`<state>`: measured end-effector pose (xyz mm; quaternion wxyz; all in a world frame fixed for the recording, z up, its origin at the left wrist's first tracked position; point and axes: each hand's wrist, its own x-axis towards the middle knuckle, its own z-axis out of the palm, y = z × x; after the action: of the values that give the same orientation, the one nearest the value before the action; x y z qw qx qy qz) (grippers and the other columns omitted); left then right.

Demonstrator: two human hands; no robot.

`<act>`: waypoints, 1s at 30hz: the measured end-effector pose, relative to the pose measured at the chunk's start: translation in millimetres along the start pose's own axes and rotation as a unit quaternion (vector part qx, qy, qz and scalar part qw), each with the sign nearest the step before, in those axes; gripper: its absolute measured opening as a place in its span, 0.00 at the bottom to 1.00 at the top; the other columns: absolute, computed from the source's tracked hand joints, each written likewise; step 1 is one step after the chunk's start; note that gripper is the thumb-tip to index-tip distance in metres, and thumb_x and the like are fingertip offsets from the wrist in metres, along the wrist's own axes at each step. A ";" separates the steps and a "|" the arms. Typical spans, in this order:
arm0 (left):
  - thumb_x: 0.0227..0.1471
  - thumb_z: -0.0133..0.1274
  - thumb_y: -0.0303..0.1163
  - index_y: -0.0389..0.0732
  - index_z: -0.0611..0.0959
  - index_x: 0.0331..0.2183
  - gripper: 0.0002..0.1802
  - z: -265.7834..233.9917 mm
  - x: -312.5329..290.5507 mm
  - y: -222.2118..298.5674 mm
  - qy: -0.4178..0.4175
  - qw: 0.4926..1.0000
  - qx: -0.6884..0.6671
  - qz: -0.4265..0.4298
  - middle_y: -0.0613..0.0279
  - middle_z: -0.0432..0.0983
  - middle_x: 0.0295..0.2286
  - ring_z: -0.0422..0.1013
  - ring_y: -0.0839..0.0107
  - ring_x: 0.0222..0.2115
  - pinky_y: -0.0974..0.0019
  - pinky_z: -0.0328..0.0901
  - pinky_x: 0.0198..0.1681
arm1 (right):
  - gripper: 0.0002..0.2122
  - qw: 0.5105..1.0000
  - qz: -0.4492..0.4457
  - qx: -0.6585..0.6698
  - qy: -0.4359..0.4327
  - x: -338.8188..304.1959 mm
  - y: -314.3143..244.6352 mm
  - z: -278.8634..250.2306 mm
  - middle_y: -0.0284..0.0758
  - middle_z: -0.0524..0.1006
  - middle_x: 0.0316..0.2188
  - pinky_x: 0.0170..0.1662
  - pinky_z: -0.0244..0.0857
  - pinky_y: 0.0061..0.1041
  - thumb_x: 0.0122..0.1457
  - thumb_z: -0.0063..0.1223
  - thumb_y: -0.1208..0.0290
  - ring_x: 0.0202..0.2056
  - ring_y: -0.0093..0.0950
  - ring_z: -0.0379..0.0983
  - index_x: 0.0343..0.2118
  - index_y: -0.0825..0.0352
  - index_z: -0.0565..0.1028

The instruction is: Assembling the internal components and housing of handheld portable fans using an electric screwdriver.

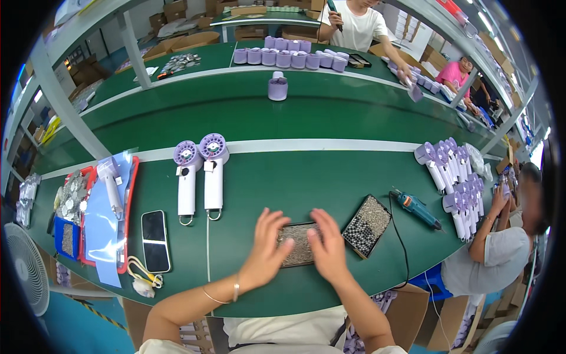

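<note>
Left hand (265,253) and right hand (330,248) spread around a tray (298,264) of tiny metal pieces

Thumbs and fingers apart on both, tray directly between; cannot tell whether pressed against its sides. Just right of the right hand, a second tray (354,249), set slantwise; farther right, a teal power screwdriver (417,208). Well left of the left hand, a phone (154,227).

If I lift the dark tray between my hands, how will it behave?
The tray may feel heavy for its size, since small metallic-looking pieces cover its bottom. They would probably slide or spill if tilted, as no lid shows. Its low, flat shape suggests it shouldn't tip easily.
</note>
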<state>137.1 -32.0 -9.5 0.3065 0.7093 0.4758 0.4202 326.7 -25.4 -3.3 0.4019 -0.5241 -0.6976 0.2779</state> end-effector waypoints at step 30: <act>0.60 0.45 0.35 0.35 0.71 0.48 0.18 2.7 -4.6 14.1 0.022 0.999 -0.046 -0.014 0.49 0.65 0.49 0.58 0.51 0.54 0.55 0.52 0.59 | 0.13 0.960 0.123 0.249 0.023 1.0 -1.3 2.2 0.38 0.75 0.40 0.52 0.60 0.26 0.60 0.50 0.72 0.45 0.29 0.69 0.46 0.71 0.73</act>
<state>144.5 -41.4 -0.3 0.3337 0.6784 0.4724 0.4531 324.0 -24.7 -3.1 0.4979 -0.4956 -0.5269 0.4784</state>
